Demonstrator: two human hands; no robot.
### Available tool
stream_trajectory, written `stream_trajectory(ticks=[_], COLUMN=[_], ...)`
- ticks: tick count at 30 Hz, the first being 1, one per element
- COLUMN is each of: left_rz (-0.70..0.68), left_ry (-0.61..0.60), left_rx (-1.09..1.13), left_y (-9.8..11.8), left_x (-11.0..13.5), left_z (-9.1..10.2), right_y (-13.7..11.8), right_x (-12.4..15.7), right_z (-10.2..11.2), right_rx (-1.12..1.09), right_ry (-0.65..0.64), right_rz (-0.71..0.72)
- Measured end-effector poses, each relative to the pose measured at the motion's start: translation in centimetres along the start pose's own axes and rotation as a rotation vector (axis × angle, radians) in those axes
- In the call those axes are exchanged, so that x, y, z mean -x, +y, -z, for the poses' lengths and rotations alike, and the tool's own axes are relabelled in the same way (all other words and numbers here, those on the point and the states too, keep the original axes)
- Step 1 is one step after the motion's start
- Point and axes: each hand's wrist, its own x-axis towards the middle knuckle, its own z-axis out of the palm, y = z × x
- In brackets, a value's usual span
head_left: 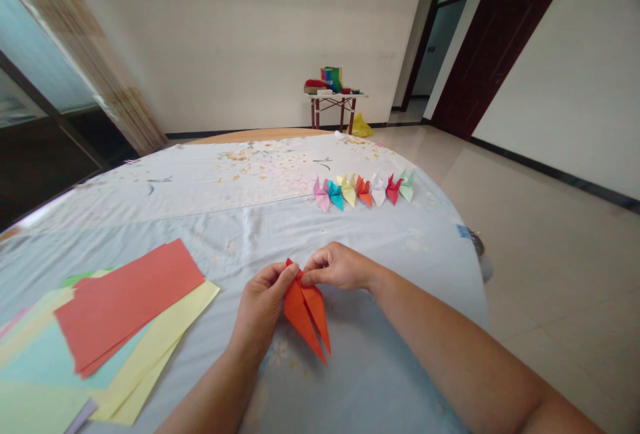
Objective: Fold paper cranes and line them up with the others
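Note:
An orange-red folded paper [306,311], long and diamond-shaped with a slit up its middle, is held just above the cloth-covered table. Its two narrow points hang toward me. My left hand [267,294] pinches its upper left edge between thumb and fingers. At the top right edge, my right hand [336,266] is closed on the same paper, thumb and fingertips together. A small tip of the paper sticks up between the hands. Farther off, a row of several folded paper cranes [364,191] in pink, blue, yellow, orange, white, red and pale green stands on the cloth.
Loose sheets of coloured paper, with red sheets [133,304] on top, lie to my left. A floral tablecloth [210,234] covers the round table. By the far wall stands a small table [336,96] with items on it, and a yellow bag [361,126] beside it.

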Motion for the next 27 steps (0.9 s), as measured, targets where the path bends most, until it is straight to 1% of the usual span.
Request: stream_trajectory(ticks=[4, 7, 12, 15, 20, 27], left_rz=[-0.001, -0.015, -0.054, -0.087, -0.062, -0.034], left_ry=[-0.027, -0.038, -0.081, -0.082, -0.023, -0.034], left_rx=[0.043, 0.037, -0.14, -0.197, -0.176, -0.112], left_y=[-0.4, -0.2, 0.6, 0.8, 0.6, 0.5], left_x=[-0.2, -0.2, 0.1, 0.2, 0.1, 0.1], left_z=[0.2, 0.2, -0.1, -0.2, -0.1, -0.1], right_y=[-0.1, 0.0, 0.7, 0.8, 0.2, -0.1], right_x=[0.0, 0.0, -0.1, -0.1, 0.1, 0.2], right_z=[0.0, 0.1, 0.0, 0.0, 0.0, 0.2], right_rx=[-0.015, -0.019, -0.01, -0.01, 0.003, 0.021], right_ry=[-0.005, -0.017, -0.017, -0.011, -0.027, -0.063], right_rz=[0.01, 0.008, -0.005, 0.006, 0.028, 0.027])
